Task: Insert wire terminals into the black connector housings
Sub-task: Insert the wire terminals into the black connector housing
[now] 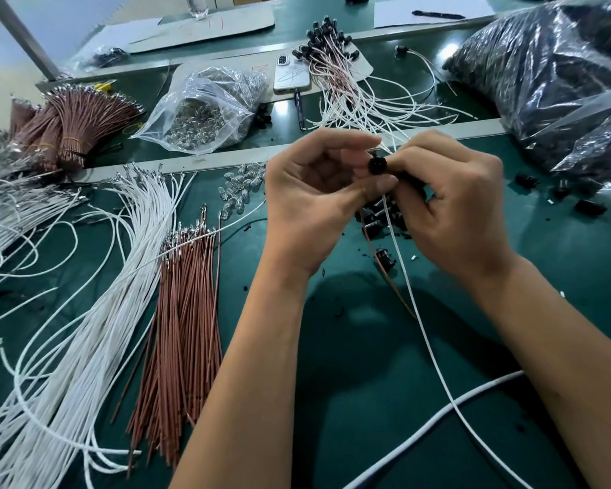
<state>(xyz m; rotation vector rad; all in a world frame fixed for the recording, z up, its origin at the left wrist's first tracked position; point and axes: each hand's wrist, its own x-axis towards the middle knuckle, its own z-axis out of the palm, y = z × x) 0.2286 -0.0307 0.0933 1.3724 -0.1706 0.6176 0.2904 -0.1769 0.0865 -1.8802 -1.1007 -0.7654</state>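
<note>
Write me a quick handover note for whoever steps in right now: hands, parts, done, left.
Left hand and right hand both pinch one black connector housing; a white wire and a brown wire hang from it.
Done: finished assemblies piled at the back.
Left: loose white wires and brown wires on the left, spare housings under the hands.
</note>
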